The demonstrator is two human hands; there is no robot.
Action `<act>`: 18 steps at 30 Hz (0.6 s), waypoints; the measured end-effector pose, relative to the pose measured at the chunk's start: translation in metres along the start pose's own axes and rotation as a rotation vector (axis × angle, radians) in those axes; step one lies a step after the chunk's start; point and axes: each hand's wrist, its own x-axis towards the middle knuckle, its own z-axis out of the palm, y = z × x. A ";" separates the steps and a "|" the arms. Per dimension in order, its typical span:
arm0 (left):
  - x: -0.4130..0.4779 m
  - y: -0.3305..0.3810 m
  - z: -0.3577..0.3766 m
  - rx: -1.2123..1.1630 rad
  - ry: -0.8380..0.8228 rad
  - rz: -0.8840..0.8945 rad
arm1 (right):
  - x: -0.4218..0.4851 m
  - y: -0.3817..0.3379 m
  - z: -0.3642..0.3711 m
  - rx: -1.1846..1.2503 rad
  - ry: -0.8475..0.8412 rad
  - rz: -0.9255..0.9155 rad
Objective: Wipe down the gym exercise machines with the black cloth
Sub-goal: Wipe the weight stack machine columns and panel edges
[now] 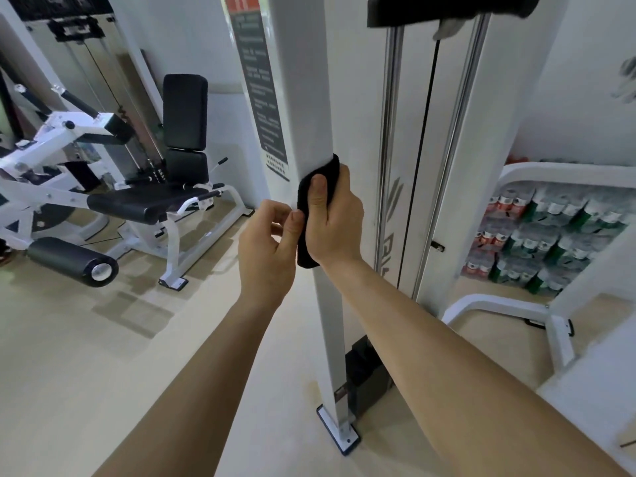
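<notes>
Right hand [332, 218] holds black cloth [304, 247] vertical on post [303, 98].

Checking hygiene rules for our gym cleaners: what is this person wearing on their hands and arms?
Nothing visible. The left hand and right hand are bare: no gloves, rings or watch. The left forearm and right forearm are uncovered as far as the frame shows, no sleeve in view.

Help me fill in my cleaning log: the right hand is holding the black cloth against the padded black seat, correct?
Wrong surface. In the head view the right hand holds the black cloth against the white upright post of the machine in front; the rest stands.
</notes>
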 end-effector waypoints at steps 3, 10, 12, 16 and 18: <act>-0.016 -0.020 0.008 -0.012 0.005 0.008 | -0.018 0.020 0.003 -0.002 0.002 -0.007; -0.064 -0.077 0.029 -0.037 0.007 0.023 | -0.072 0.074 0.007 -0.062 0.003 0.029; -0.079 -0.094 0.034 -0.043 0.002 0.021 | -0.088 0.089 0.009 -0.067 0.010 0.044; -0.106 -0.125 0.045 -0.049 0.006 0.013 | -0.116 0.117 0.012 -0.072 0.035 0.034; -0.121 -0.142 0.053 -0.062 0.001 0.001 | -0.132 0.134 0.014 -0.074 0.043 0.023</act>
